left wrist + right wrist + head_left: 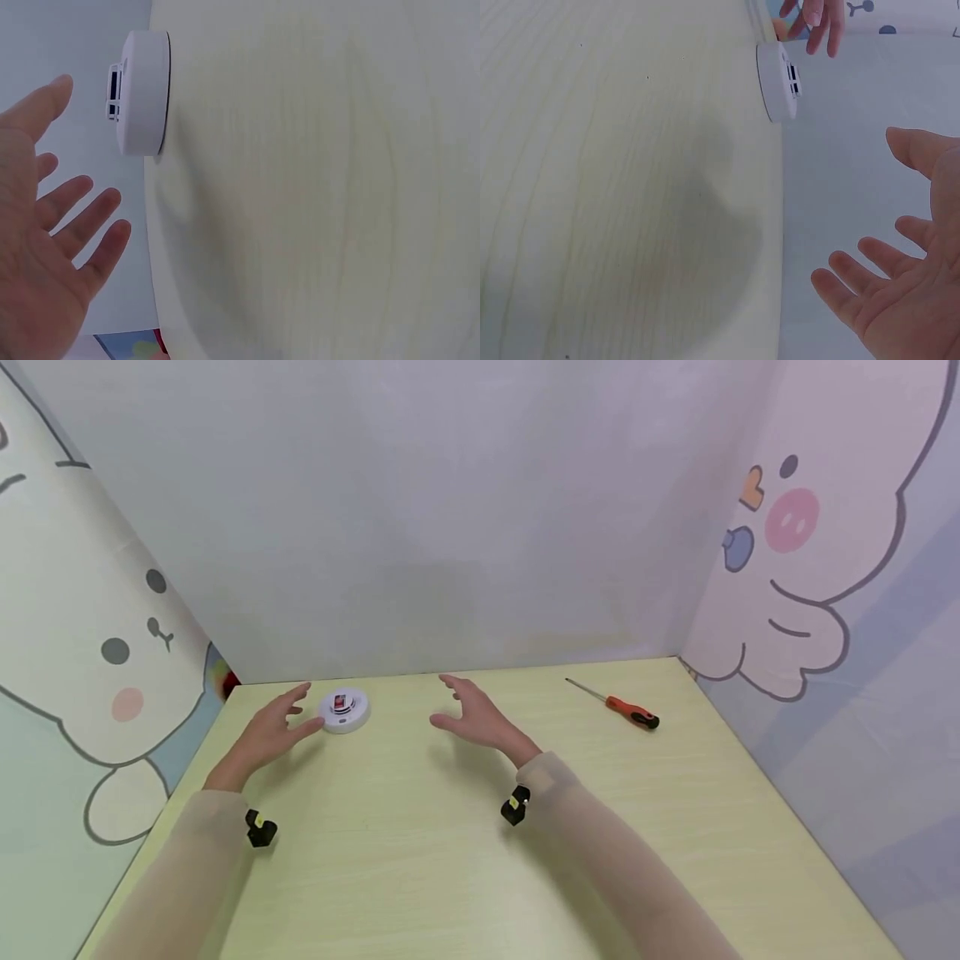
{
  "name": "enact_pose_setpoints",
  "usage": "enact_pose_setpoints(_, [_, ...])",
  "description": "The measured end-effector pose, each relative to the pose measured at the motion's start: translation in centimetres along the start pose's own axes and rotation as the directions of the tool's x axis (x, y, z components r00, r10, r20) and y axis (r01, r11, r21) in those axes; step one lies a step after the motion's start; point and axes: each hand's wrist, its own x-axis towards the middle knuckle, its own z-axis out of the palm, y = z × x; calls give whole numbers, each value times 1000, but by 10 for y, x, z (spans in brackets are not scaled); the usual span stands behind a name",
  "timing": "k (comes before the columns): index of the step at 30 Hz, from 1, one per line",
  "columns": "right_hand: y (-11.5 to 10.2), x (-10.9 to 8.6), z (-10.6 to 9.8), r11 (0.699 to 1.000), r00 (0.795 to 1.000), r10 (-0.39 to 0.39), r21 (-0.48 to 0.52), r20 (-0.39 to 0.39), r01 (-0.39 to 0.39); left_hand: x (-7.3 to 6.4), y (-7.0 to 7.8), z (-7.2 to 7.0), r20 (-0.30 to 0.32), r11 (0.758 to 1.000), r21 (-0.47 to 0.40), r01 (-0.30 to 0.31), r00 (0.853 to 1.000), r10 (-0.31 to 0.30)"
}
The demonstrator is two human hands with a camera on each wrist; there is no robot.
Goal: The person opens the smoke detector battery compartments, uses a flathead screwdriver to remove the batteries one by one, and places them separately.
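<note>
A round white smoke detector (345, 711) lies near the back left of the table, its raised vented cap facing up. My left hand (268, 727) hovers just left of it, fingers spread and holding nothing; in the head view the thumb tip overlaps the detector's edge. The left wrist view shows a gap between that thumb and the detector (146, 94). To the right of the detector, my right hand (480, 714) is held above the table, fingers extended and palm turned inward, with nothing in it. A screwdriver (630, 711) with a red and black handle lies farther right.
The pale wood-grain table (420, 860) ends at a plain light wall (450, 527) behind. Cartoon-printed panels (810, 527) stand along both sides. Each sleeve carries a small black wrist camera (261, 829).
</note>
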Motion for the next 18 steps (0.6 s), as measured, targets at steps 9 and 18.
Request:
enact_pose_setpoints(9, [0, 14, 21, 1000, 999, -3, 30, 45, 2, 9, -13, 6, 61, 1000, -19, -13, 998, 15])
enact_pose_setpoints(18, [1, 21, 33, 999, 998, 24, 30, 57, -26, 19, -15, 9, 96, 1000, -14, -16, 995, 17])
